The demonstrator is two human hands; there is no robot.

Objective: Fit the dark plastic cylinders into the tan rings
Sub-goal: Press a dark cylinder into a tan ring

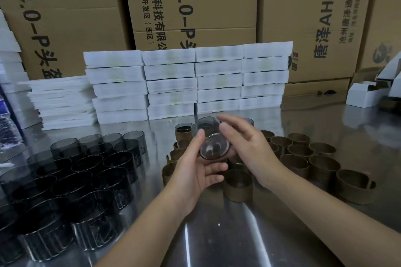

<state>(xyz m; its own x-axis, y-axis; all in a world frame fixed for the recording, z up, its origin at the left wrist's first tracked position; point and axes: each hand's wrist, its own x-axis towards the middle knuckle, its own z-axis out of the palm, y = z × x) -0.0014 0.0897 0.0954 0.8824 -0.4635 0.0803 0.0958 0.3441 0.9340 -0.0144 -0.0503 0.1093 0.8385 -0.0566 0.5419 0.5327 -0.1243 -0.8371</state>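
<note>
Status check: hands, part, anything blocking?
Left hand grips one dark cylinder, lifted over the tan rings. Right hand open beside it. Ring fitted: cannot tell. Nothing in the way.

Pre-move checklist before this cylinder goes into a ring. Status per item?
1. Left hand grips the held cylinder: ok.
2. Right hand at the cylinder, fingers straight, gripping nothing: ok.
3. Ring already around the held cylinder: cannot tell.
4. Loose tan rings standing on the table below the hands: ok.
5. Spare dark cylinders stocked at left: ok.
</note>
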